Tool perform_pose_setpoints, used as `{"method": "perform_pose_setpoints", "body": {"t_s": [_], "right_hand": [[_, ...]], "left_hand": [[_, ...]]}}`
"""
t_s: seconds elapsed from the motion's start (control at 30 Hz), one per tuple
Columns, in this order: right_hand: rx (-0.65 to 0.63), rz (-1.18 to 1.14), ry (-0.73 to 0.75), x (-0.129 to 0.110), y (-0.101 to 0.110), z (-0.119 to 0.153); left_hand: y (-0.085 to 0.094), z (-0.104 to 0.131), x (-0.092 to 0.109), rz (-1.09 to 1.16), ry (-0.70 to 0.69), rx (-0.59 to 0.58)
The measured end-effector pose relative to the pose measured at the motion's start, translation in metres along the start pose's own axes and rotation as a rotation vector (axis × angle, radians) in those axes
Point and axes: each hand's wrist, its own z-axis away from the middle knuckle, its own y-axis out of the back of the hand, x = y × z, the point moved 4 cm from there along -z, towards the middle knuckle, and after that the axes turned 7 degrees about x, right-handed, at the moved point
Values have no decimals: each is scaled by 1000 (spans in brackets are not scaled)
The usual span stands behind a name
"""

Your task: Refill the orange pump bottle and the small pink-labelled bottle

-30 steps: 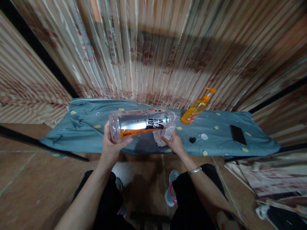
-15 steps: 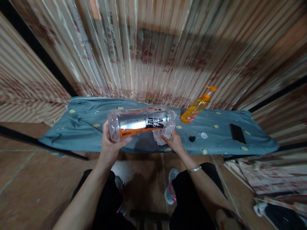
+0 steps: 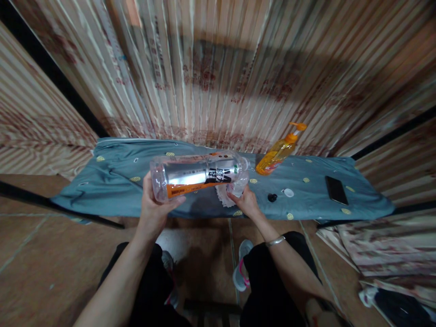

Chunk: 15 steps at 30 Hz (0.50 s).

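My left hand (image 3: pixel 155 202) is wrapped round the base end of a big clear plastic drink bottle (image 3: pixel 200 176) with a silver, orange and black label. The bottle lies nearly level in the air, its mouth to the right. Below that mouth, my right hand (image 3: pixel 248 201) is closed on a smaller clear plastic container (image 3: pixel 240 182); its exact kind is hard to make out. The big bottle's neck partly covers it. A white scalloped piece (image 3: pixel 225 196) shows just left of my right fingers. Whether liquid is flowing cannot be seen.
An orange pump bottle (image 3: pixel 275 155) stands on the blue-green cloth (image 3: pixel 116 175) at the back right. A small black cap (image 3: pixel 272 197), a white cap (image 3: pixel 289 193) and a black phone (image 3: pixel 336 190) lie to the right. A pleated curtain (image 3: pixel 204 91) hangs behind.
Both hands keep their grip and the big bottle keeps nearly the same tilt. The whole view has shifted very slightly.
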Motion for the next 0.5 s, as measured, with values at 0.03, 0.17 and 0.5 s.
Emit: {"method": "perform_pose_setpoints", "body": {"t_s": [0.03, 0.17, 0.5], "right_hand": [[0, -9, 4, 0, 0, 0], [2, -17, 15, -2, 1, 0], [-6, -23, -7, -2, 2, 0]], "left_hand": [[0, 0, 0, -4, -2, 0], [1, 0, -1, 4, -21, -8], [3, -1, -2, -5, -47, -36]]}}
